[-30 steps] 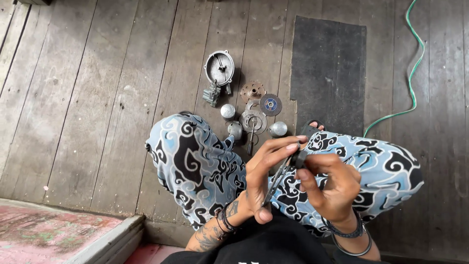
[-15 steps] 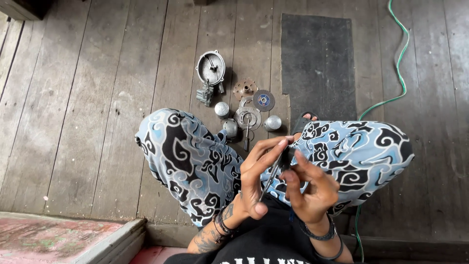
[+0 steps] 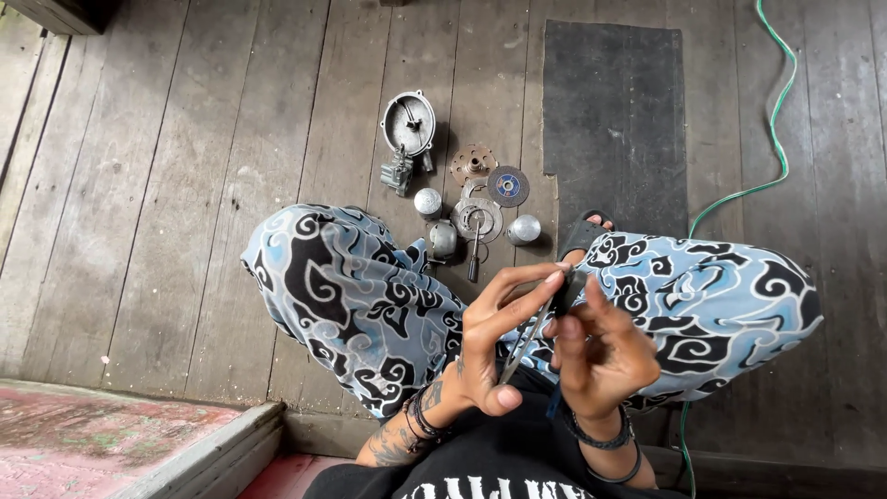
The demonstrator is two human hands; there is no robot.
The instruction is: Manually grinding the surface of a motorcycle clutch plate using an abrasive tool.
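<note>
Seated over dismantled metal parts (image 3: 467,199) on a plank floor (image 3: 185,185), left hand (image 3: 490,342) and right hand (image 3: 596,356) both gripping slim metal tool (image 3: 527,337) above lap, mid-adjustment, steadiness likely needed next.

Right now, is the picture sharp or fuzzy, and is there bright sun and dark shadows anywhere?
In the head view the light is soft and even, with no glare; the grey wooden plank floor and the round grey metal cover look sharp with only faint shadows. The left hand and right hand, gripping a thin silvery metal tool, look slightly softer. The planks fan outward towards the edges, a wide-lens effect.
</note>
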